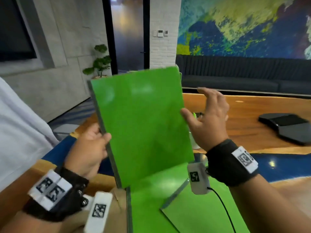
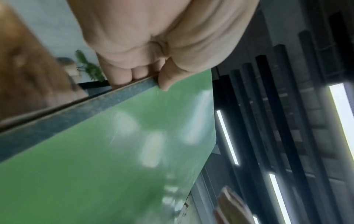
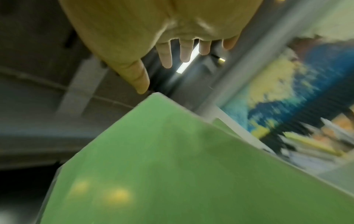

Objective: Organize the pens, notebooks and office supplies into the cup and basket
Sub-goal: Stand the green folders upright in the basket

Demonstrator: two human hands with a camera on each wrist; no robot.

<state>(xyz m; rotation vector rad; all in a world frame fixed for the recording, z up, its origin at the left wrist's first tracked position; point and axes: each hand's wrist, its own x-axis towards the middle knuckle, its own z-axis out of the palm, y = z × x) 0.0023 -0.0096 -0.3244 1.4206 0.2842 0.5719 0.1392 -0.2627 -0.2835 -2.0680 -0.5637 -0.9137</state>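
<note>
A green notebook (image 1: 143, 125) stands nearly upright above the table. My left hand (image 1: 94, 143) grips its grey spine edge, thumb on the front cover and fingers behind, as the left wrist view shows with the left hand (image 2: 143, 81) on the notebook (image 2: 114, 151). My right hand (image 1: 207, 118) hovers open at the notebook's right edge, fingers spread and holding nothing. In the right wrist view, the right hand (image 3: 159, 72) hangs just above a corner of the notebook (image 3: 172, 166). Two more green notebooks (image 1: 151, 199) (image 1: 202, 212) lie flat below. A white cup (image 1: 193, 142) with pens (image 1: 194, 115) is mostly hidden behind the held notebook.
The wooden table (image 1: 252, 115) has a blue inlay and carries a black device (image 1: 286, 126) at the right. A brown cardboard-like surface (image 1: 117, 207) lies under the notebooks near me. Someone in a white shirt (image 1: 16, 132) stands at the left.
</note>
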